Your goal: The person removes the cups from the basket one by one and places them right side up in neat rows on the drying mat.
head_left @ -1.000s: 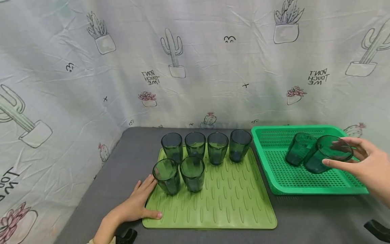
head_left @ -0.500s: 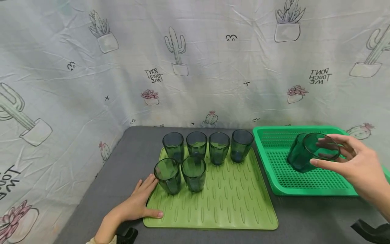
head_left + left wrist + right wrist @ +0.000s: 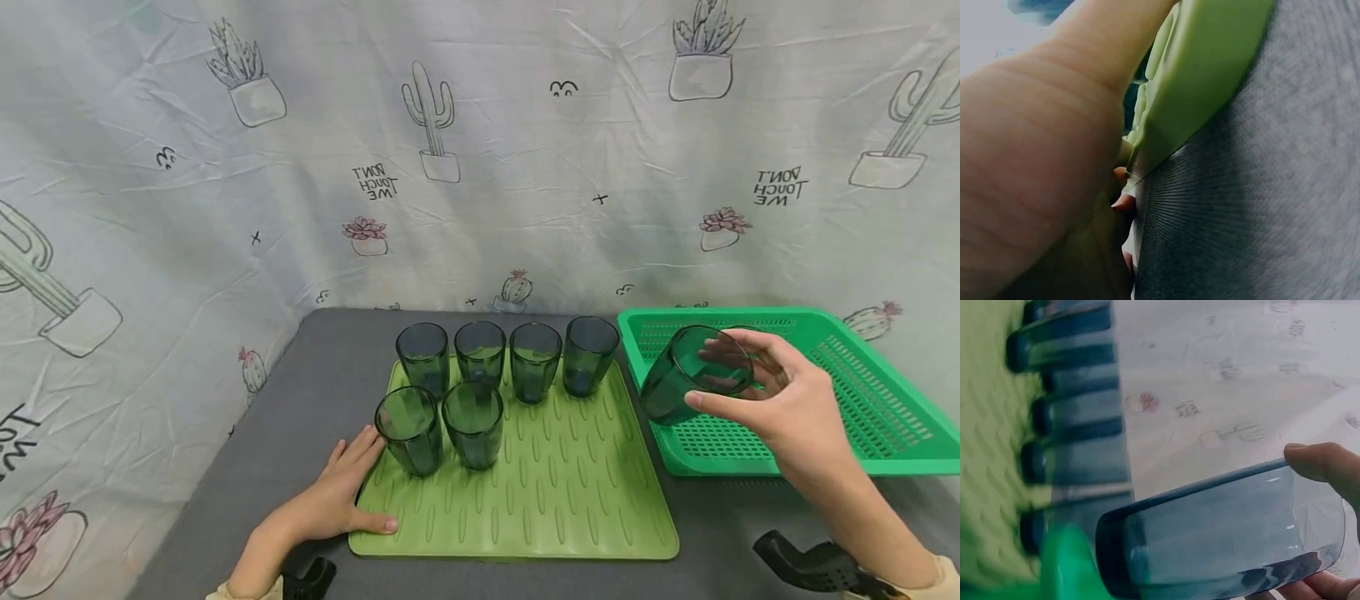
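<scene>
head view: at seven o'clock the left hand (image 3: 337,498) lies flat, fingers straight, on the near-left corner of the light green tray (image 3: 555,508). at three o'clock the right hand (image 3: 780,408) grips a dark green glass (image 3: 686,383) by its rim, tilted, above the left edge of the green basket (image 3: 885,417). toward twelve o'clock, six glasses (image 3: 480,383) stand upright on the tray's far part.

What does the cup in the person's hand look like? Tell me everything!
The cup is dark green, see-through, and looks like glass or clear plastic. Its sides have flat panels and it narrows toward the base. It looks empty. It is tilted, mouth toward the camera, in the air above the left edge of the green basket. The right hand holds it near the rim, and nothing else touches it.
</scene>
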